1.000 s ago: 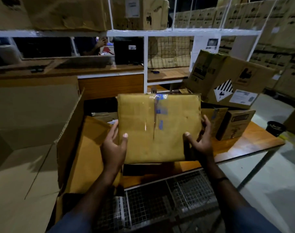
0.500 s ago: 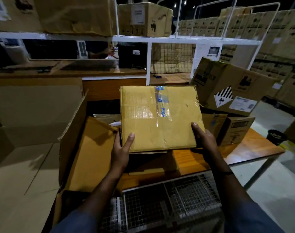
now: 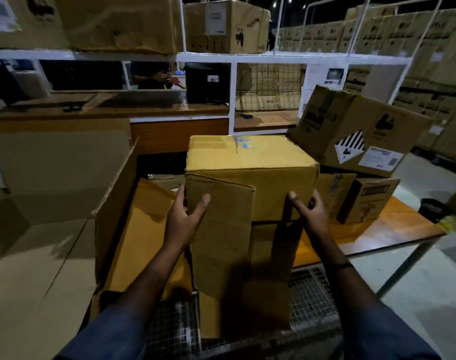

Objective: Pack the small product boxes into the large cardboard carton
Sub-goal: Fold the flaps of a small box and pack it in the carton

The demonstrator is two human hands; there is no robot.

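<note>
Item: taped product box point(image 3: 250, 165), held above the wooden bench point(image 3: 377, 229), right of the open carton point(image 3: 112, 203). Left hand point(image 3: 182, 219) and right hand point(image 3: 308, 213) clamp its sides. Risk: the loose hanging flap point(image 3: 221, 229) may snag the carton wall, tipping the box

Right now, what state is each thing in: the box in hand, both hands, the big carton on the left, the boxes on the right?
Held box: top taped shut, one near flap hanging loose.
Left hand: gripping the box's left near corner.
Right hand: gripping the box's right near corner.
Big carton: open, flaps up.
Labelled box: closed, tilted, sitting on other boxes.
Small dark-sided box: closed, on the table.
</note>
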